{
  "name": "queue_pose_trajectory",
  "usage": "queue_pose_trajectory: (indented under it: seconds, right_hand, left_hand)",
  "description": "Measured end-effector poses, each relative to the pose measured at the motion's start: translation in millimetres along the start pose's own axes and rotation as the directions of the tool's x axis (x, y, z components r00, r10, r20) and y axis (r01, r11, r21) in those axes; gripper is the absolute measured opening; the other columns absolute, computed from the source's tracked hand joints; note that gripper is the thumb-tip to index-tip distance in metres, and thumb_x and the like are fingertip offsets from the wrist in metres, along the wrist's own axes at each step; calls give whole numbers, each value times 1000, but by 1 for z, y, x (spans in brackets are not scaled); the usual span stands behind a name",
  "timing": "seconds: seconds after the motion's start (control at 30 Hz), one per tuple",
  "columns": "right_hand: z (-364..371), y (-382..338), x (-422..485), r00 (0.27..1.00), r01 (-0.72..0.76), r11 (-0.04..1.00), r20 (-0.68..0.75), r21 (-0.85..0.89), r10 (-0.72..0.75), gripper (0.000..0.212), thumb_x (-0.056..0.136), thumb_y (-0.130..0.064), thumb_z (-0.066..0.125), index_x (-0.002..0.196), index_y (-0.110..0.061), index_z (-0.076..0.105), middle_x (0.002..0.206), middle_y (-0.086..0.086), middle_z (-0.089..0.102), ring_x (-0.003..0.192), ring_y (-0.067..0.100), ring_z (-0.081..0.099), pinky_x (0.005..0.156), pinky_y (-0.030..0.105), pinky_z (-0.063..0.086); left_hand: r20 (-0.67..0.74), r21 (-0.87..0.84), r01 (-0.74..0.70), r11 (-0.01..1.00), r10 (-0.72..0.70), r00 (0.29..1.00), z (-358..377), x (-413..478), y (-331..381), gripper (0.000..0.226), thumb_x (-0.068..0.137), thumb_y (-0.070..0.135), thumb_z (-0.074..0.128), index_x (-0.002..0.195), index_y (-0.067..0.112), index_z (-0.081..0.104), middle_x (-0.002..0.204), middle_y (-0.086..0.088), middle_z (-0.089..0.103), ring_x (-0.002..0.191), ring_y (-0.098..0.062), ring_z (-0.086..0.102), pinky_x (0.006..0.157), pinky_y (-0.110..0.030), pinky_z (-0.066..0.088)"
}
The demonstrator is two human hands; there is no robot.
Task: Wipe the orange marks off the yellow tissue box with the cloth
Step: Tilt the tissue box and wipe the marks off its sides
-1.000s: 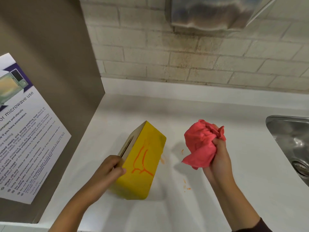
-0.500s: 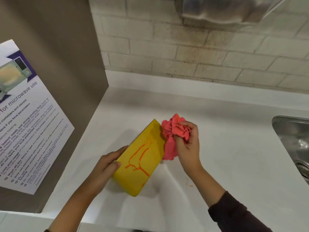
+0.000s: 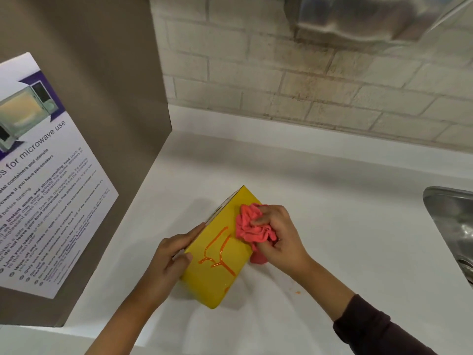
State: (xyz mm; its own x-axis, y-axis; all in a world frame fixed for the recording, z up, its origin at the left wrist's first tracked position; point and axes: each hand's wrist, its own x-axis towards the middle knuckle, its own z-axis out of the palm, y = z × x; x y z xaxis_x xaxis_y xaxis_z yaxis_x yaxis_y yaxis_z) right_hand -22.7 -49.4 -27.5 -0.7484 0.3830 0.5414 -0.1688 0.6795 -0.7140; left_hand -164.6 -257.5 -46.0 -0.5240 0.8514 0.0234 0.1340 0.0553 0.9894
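Step in hand: start of the wipe. The bunched pink-red cloth (image 3: 253, 228) sits pressed on the upper right part of the yellow cardboard tissue box (image 3: 217, 267), at about 1 o'clock from the orange squiggle marks (image 3: 217, 252). The marks look whole and wet, so by my reading little or nothing has been cleaned off yet.

Right hand (image 3: 280, 237): fingers curled tight round the cloth wad, knuckles up, part of the cloth hanging off the box's right edge. Left hand (image 3: 171, 254): fingers mostly straight and flat against the box's left side, thumb on the yellow face near its edge, bracing and not clenched.

Box position: on the white countertop (image 3: 332, 213), low centre of view, tipped so the marked broad face looks up toward the camera. Long axis runs from about 7 o'clock (near corner) to 1 o'clock (far corner). The face with the tissue slot appears to be under the left hand, toward 10 o'clock; mostly hidden.

Next move, as I judge it: drag the cloth down the face toward 7 o'clock across the lines, firm pressure, left hand holding against the push. Risk of smearing. A few orange specks (image 3: 297, 292) lie on the counter at 4 o'clock from the box. Steel sink (image 3: 450, 226) well apart, at 3 o'clock.
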Motion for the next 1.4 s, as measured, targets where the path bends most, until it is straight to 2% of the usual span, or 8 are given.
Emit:
queue_pose_trajectory:
  seconds: [0.23, 0.33, 0.43, 0.5, 0.67, 0.83, 1.2, 1.4]
  right_hand:
    - [12, 0, 22, 876, -401, 871, -160, 283, 456, 28, 86, 10, 52, 102, -13, 53, 105, 10, 59, 100, 17, 57, 86, 38, 47]
    - [30, -17, 19, 915, -318, 907, -160, 275, 370, 23, 86, -6, 52, 105, -19, 53, 113, 10, 57, 107, 22, 56, 91, 48, 46]
    - [34, -21, 6, 990, -112, 987, -77, 111, 121, 22, 83, -16, 56, 104, -21, 56, 113, -18, 53, 112, 5, 50, 93, 38, 43]
    - [26, -13, -3, 998, -55, 998, -7, 4, 55, 28, 80, -18, 58, 108, -19, 57, 117, -15, 51, 118, 7, 44, 97, 37, 38]
    - [8, 5, -4, 970, -223, 974, -93, 39, 226, 25, 77, -10, 59, 102, -9, 63, 117, 9, 50, 115, 26, 48, 99, 37, 39]
    - [15, -8, 18, 897, -353, 918, -213, 182, 387, 32, 81, -5, 53, 99, -32, 56, 110, 9, 56, 107, 23, 53, 94, 40, 44]
    - [19, -12, -9, 990, -98, 995, 102, -11, 99, 30, 76, -21, 61, 105, -25, 57, 116, -4, 48, 116, 14, 42, 99, 27, 35]
    - [9, 1, 11, 958, -258, 965, -114, 45, 262, 23, 75, 4, 57, 97, -3, 60, 105, -4, 54, 102, 20, 51, 88, 37, 41]
  left_hand:
    - [77, 96, 47, 994, -54, 996, 0, -3, -8, 57, 80, 49, 44, 136, 40, 40, 122, -1, 59, 117, -33, 49, 96, -52, 47]
    - [61, 83, 32, 996, -38, 997, 1, -2, -4, 54, 78, 45, 43, 133, 43, 43, 120, 0, 61, 115, -30, 52, 95, -50, 48]
    - [52, 44, 20, 999, -22, 998, 1, 0, -1, 53, 76, 38, 44, 128, 46, 48, 119, 6, 64, 115, -25, 55, 93, -37, 50]
    - [55, -18, 17, 1000, -16, 998, 1, 0, 1, 51, 75, 35, 46, 125, 47, 51, 122, 12, 63, 117, -17, 56, 90, -22, 49]
    - [83, -63, 33, 997, -28, 996, 0, 1, 5, 48, 77, 38, 48, 123, 50, 51, 124, 18, 61, 116, -10, 56, 84, -14, 48]
    - [93, -55, 40, 998, -35, 995, 1, 0, 6, 50, 76, 37, 49, 124, 48, 51, 123, 14, 62, 116, -12, 57, 84, -15, 49]
    - [-13, -108, 15, 994, -17, 1000, 3, -1, 7, 46, 84, 15, 40, 118, 39, 60, 118, 16, 66, 111, -9, 60, 81, -13, 49]
    - [-28, -62, 15, 998, -17, 999, 5, -3, 5, 40, 81, 40, 47, 119, 48, 56, 117, 15, 65, 108, -12, 61, 77, -16, 52]
